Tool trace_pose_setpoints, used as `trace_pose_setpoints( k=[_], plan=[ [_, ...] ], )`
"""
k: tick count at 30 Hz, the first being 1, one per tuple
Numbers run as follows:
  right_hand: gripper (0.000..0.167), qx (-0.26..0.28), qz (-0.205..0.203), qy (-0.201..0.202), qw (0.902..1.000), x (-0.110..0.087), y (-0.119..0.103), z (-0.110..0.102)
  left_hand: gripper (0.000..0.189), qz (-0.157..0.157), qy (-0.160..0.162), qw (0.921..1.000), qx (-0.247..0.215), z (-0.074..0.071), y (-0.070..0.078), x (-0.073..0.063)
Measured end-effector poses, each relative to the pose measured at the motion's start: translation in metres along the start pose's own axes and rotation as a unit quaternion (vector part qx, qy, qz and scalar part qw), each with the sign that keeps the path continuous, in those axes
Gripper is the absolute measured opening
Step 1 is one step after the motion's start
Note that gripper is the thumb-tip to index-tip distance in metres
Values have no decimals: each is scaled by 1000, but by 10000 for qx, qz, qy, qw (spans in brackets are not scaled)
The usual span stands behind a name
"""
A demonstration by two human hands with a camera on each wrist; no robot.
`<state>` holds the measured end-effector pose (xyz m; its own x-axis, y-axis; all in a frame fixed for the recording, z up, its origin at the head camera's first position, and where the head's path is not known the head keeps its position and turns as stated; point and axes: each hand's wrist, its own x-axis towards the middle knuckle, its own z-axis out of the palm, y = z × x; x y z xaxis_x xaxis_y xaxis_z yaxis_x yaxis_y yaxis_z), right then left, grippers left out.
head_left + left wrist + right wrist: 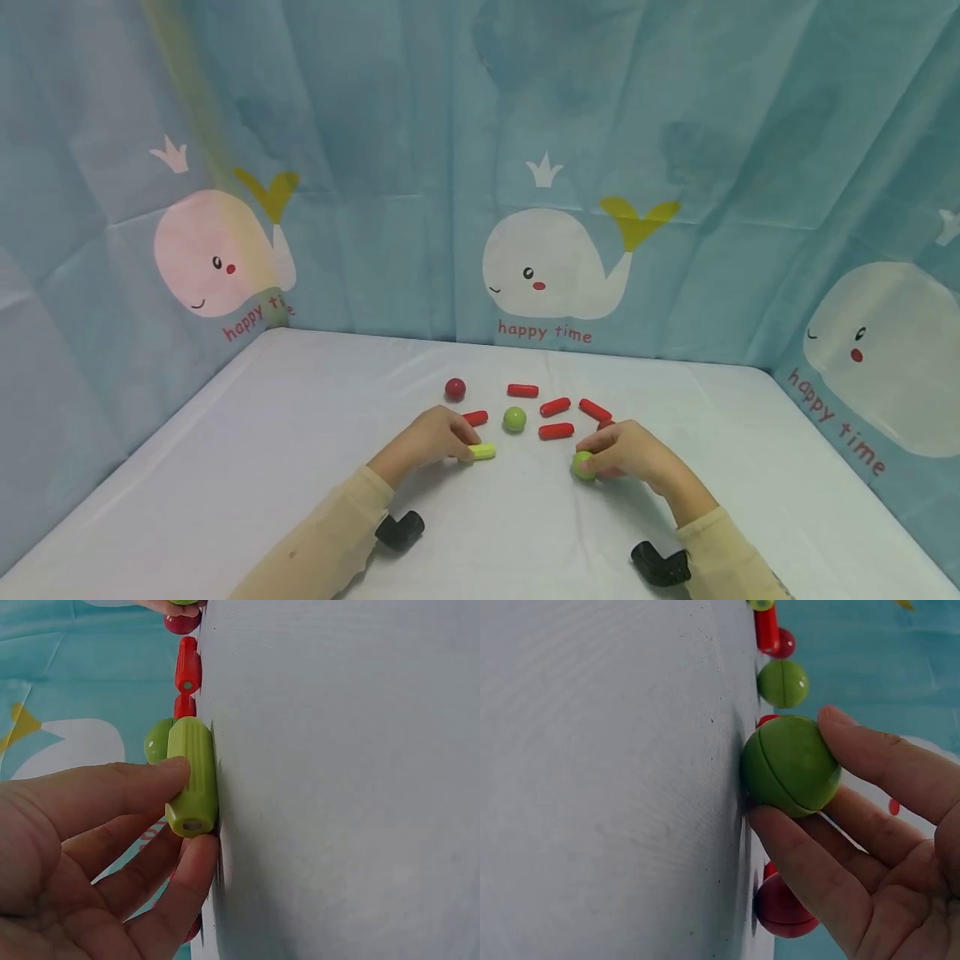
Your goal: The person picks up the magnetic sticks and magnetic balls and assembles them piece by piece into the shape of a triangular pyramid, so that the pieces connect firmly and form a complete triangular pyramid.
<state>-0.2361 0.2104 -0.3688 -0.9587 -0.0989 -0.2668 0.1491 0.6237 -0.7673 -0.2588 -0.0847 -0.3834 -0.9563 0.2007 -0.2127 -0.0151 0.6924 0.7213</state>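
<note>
My left hand (438, 437) pinches a small yellow-green ribbed cylinder (193, 780) between thumb and fingers, low at the white tabletop. A dark round spot shows on the cylinder's near end. On the right, my right hand (633, 452) holds a green ball (791, 766) with a seam line around it, gripped by thumb and fingertips close to the table surface. Another green ball (513, 419) lies between the hands, a little farther back. Just behind my right hand is a red ball (786, 906), partly hidden in the head view. A red cylinder (476, 418) lies partly behind my left hand.
Several red cylinders (556, 431) lie scattered on the white tabletop (315, 417) beyond the hands. A second red ball (455, 389) sits at the back left. A blue curtain (390, 250) printed with whales hangs around the table. Black curved pieces (401, 531) stick out by both sleeves.
</note>
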Motion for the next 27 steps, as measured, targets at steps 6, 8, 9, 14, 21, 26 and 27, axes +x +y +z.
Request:
trace_pose_setpoints(
  k=[6, 8, 9, 14, 21, 26, 27],
  plan=[
    [31, -39, -28, -58, 10000, -1, -1, 1, 14, -62, -44, 9999, 107, 2, 3, -2],
    [31, -36, -27, -62, 10000, 0, 0, 1, 14, -102, -41, 9999, 128, 3, 4, -2],
    [30, -27, -28, -63, 10000, 0, 0, 2, 13, -126, -38, 9998, 133, 3, 4, -3],
    [30, 1, -33, -86, 10000, 2, 1, 2, 13, -240, -18, 9997, 60, 3, 3, -3],
    [31, 20, -112, -168, 9998, 3, 2, 0, 14, -110, -76, 9997, -183, 0, 2, -3],
    [31, 41, -151, -167, 9997, 3, -1, 4, 15, 63, -112, 9996, -252, -1, 1, -5],
    [31, 78, -168, -187, 9997, 3, -2, 6, 15, 49, -115, 9996, -259, 0, 1, -5]
  ],
)
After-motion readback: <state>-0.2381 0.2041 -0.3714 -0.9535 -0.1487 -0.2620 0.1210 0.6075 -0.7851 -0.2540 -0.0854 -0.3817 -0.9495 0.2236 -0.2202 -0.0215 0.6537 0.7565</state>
